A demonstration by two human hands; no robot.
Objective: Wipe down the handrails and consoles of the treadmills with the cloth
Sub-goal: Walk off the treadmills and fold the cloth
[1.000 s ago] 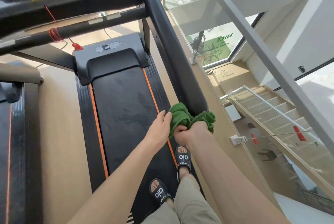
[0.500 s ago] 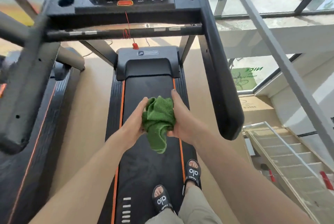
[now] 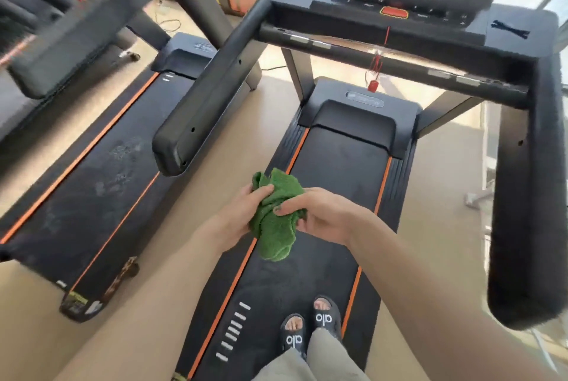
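Beige smooth floor (image 3: 439, 196), sunlit at top, glass panels at the far right edge. Two black treadmills side by side; person stands on the right-hand treadmill belt (image 3: 332, 183), black with orange side stripes and a row of white dashes near the feet. Second treadmill belt (image 3: 86, 183) to the left is dusty and scuffed, same orange stripes. Green cloth (image 3: 276, 220) is bunched between both hands, mid-air over the left orange stripe, just below the end of the left handrail (image 3: 199, 110) and not touching it. Left hand (image 3: 242, 211) grip: fingers curled into the upper left of the cloth. Right hand (image 3: 319, 217) grip: thumb and fingers pinch the cloth's right side. Right handrail (image 3: 528, 196) runs down the right edge, well apart from the cloth. Console (image 3: 399, 8) at top: round cup holder at left, orange-red stop button, button row too blurred to read. Red safety cord (image 3: 376, 67) hangs from it with a clip at its end. Motor cover badge (image 3: 364, 99) unreadable. Black slides (image 3: 310, 328) read "alo".
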